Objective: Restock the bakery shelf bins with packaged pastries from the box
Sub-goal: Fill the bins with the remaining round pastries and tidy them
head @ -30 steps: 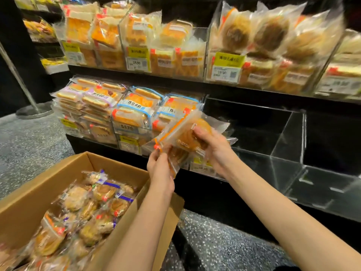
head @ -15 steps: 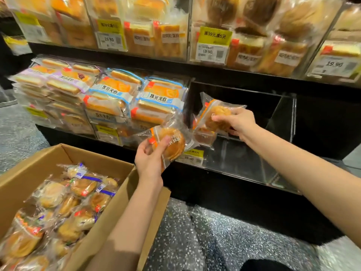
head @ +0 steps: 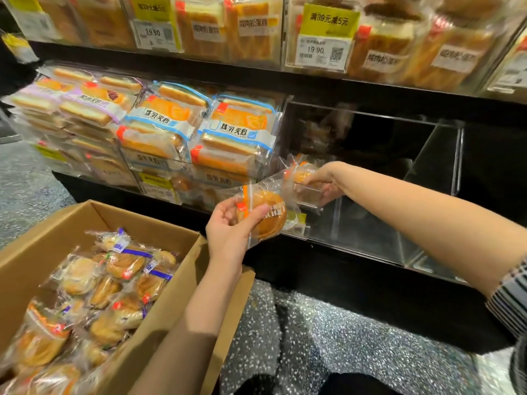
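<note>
My left hand (head: pixel 228 229) grips a round packaged pastry (head: pixel 266 219) in clear wrap with an orange stripe, held in front of the shelf edge. My right hand (head: pixel 323 185) reaches into the clear acrylic bin (head: pixel 433 155) on the lower shelf and holds a second packaged pastry (head: pixel 299 173) low at the bin's left front corner. The open cardboard box (head: pixel 57 226) at lower left holds several more wrapped pastries (head: pixel 105 286).
Stacked sandwich-bread packs (head: pixel 199 132) fill the bins left of the acrylic bin. The upper shelf carries bread packs behind price tags (head: pixel 322 51). Speckled floor (head: pixel 342 337) lies below the black shelf base.
My right hand has lowered its pastry deeper into the bin's left front corner. My left hand still holds its pastry in about the same spot. The view has moved closer to the shelf.
</note>
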Motion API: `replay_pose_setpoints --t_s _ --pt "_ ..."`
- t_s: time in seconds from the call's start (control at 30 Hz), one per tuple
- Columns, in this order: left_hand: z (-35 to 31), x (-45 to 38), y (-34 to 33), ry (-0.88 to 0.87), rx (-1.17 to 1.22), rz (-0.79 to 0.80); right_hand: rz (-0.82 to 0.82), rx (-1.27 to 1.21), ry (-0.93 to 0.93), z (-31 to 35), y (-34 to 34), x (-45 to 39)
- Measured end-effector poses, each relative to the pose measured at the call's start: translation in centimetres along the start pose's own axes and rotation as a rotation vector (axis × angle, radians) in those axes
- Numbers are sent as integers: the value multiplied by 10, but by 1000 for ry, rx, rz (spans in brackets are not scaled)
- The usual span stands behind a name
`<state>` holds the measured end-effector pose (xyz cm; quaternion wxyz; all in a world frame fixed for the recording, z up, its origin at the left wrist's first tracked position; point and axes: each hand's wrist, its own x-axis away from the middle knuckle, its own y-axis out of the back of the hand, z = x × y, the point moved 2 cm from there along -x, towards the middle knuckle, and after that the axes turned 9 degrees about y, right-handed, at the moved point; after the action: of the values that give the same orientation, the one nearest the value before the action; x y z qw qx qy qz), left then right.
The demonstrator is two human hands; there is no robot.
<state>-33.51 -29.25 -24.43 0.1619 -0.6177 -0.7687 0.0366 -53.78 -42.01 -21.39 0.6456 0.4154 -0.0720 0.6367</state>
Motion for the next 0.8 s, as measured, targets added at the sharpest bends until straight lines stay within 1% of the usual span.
replay_pose_setpoints --t_s 0.1,0.13,0.23,0.27,0.33,0.43,0.53,0.57,0.6,0.63,0.67,0.7,0.73,0.77,0.8 --pt "6 -3 9 -20 -71 -10 -20 -17 82 -1 -1 9" --pt "7 -3 10 -18 -77 -10 -76 54 120 -2 0 10" --pt "8 -6 13 -20 -83 -13 -417 609 375 3 5 17" --pt "8 -6 13 -24 -88 -14 -480 752 435 6 2 21" --pt "8 -7 14 -20 -90 -12 -494 903 471 10 -5 25" --pt "8 -5 14 -17 -86 5 -469 915 449 10 -5 26" --pt "7 -3 13 -19 -68 23 -437 866 418 10 0 28" --pt "7 -3 12 -20 -68 30 -431 825 437 12 2 32" --pt "6 -2 11 -22 -68 39 -452 768 518 14 4 37" --pt "5 -2 10 -23 -66 46 -507 691 678 16 5 46" --pt "4 -2 8 -24 -66 52 -555 601 903 18 5 59" --pt "3 -2 7 -24 -70 58 -541 519 1131 20 2 77" --pt "2 -1 5 -25 -70 72 -432 466 1290 20 -2 95" --pt "1 -1 3 -29 -69 97 -243 465 1356 19 -7 114" --pt "0 1 1 -38 -62 136 -34 539 1311 16 -15 129"
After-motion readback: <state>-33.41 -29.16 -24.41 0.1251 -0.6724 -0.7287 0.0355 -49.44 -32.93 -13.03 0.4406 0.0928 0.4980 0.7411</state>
